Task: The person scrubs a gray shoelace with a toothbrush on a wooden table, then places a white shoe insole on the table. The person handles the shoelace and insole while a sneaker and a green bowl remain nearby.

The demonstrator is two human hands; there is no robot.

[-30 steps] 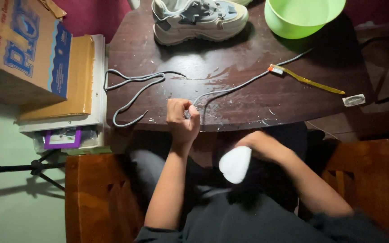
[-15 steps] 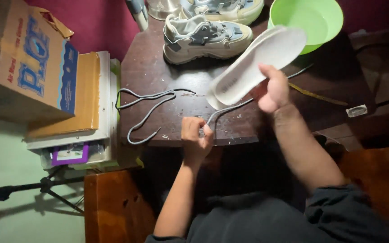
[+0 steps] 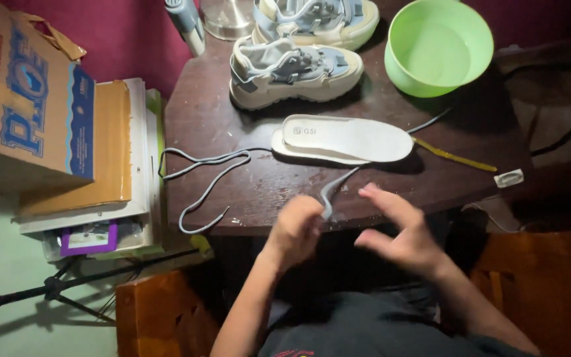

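My left hand [image 3: 297, 229] is closed on the end of a grey shoelace [image 3: 338, 187] at the near edge of the dark wooden table [image 3: 232, 125]. My right hand [image 3: 398, 231] hovers beside it with fingers spread, holding nothing. Two white insoles [image 3: 348, 139] lie stacked on the table just beyond my hands. A second grey lace [image 3: 206, 178] is looped on the table to the left. Two pale grey-and-cream sneakers [image 3: 295, 69] stand at the back.
A green plastic bowl [image 3: 439, 46] sits at the back right. A yellow measuring tape [image 3: 457, 158] runs to the table's right edge. A cardboard box [image 3: 28, 106] rests on stacked books and boxes at left. Wooden chair parts [image 3: 160, 317] flank my lap.
My right hand set the insole down on the table over another one and drew back, now open near my left hand. The left hand kept its hold on the lace.
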